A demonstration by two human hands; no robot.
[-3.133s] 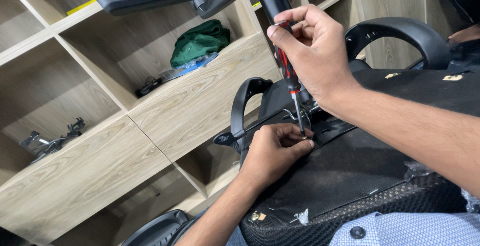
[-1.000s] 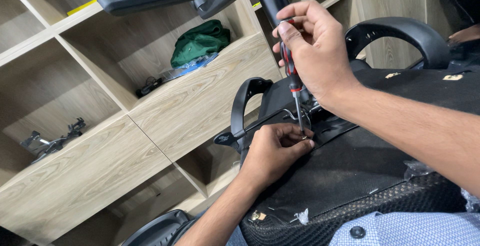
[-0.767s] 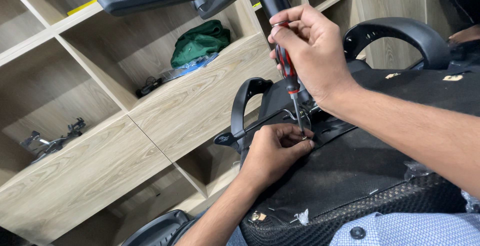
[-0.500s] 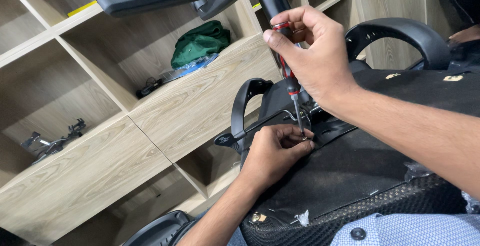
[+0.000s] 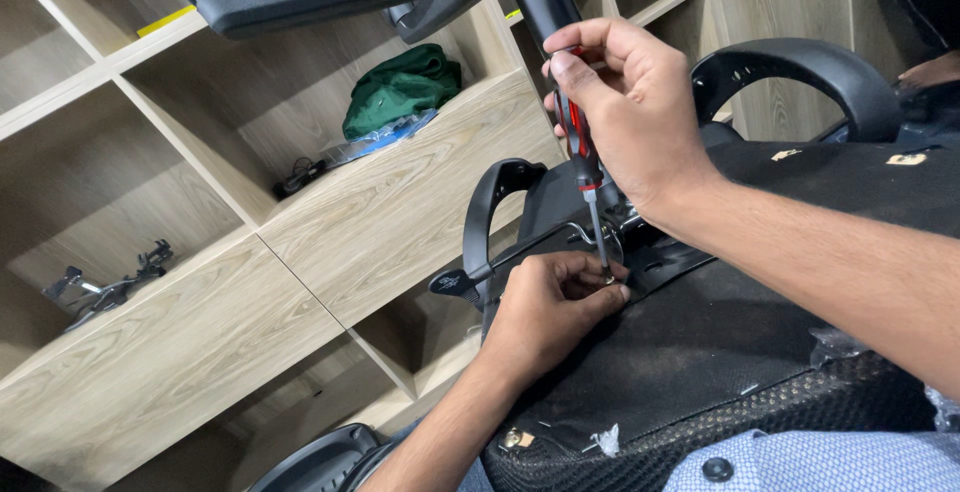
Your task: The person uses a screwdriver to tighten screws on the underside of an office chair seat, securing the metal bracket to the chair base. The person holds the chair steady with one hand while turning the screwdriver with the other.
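Hands grip: right (image 5: 640, 117) clenches ribbed red-black screwdriver (image 5: 580, 147), left (image 5: 550, 307) pinches small metal screw (image 5: 607, 277).

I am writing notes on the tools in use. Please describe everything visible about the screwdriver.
The screwdriver has a red and black handle, seemingly plastic, and a thin metal shaft. It stands almost upright, tip down on the underside of the black chair seat. The right hand wraps its handle; the left hand has its fingertips at the tip.
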